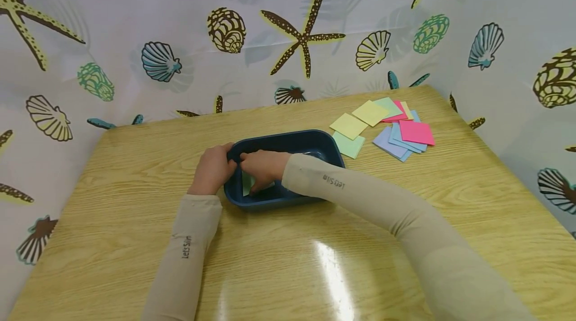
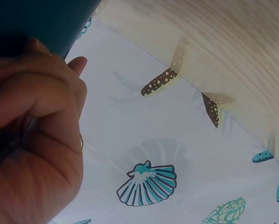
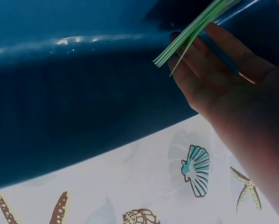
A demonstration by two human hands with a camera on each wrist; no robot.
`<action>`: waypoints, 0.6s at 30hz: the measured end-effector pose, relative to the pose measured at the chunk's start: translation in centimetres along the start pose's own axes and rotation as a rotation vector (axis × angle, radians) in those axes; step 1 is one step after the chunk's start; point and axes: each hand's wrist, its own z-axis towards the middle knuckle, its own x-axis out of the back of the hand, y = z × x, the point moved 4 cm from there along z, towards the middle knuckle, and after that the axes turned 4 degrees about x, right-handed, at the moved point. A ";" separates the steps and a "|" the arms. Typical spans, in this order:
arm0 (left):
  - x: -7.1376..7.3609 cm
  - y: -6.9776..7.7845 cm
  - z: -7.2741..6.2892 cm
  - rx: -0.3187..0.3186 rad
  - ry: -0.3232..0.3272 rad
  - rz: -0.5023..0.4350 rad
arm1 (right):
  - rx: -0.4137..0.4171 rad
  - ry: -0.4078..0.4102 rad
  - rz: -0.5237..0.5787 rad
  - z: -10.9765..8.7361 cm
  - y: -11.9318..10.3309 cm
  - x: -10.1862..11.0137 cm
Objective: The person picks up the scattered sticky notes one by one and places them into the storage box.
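A dark blue plastic bin (image 1: 288, 135) stands on the wooden table. My left hand (image 1: 212, 170) grips its left end, with fingers curled at the rim and the thumb inside. In the left wrist view the curled fingers (image 2: 41, 88) are beside the blue wall. My right hand (image 1: 263, 167) reaches down inside the bin's left part and holds several light green paper notes (image 1: 246, 184). Seen from the right wrist, the green notes (image 3: 195, 32) form a thin stack against the fingers, with one sheet splayed apart; the thumb is mostly out of frame.
Right of the bin lie loose square notes: green (image 1: 348, 144), yellow (image 1: 348, 126), pink (image 1: 417, 132) and lilac (image 1: 390, 143), some overlapping. A shell-patterned cloth (image 1: 252, 76) hangs behind and along the sides of the table (image 1: 270, 261).
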 end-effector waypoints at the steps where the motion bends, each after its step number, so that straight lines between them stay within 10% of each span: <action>1: 0.0 0.0 0.0 -0.001 0.002 0.000 | 0.001 0.001 -0.004 0.0 0.0 0.0; 18: 0.0 0.1 0.0 -0.001 0.006 0.004 | 0.001 -0.030 -0.011 0.4 0.1 -0.3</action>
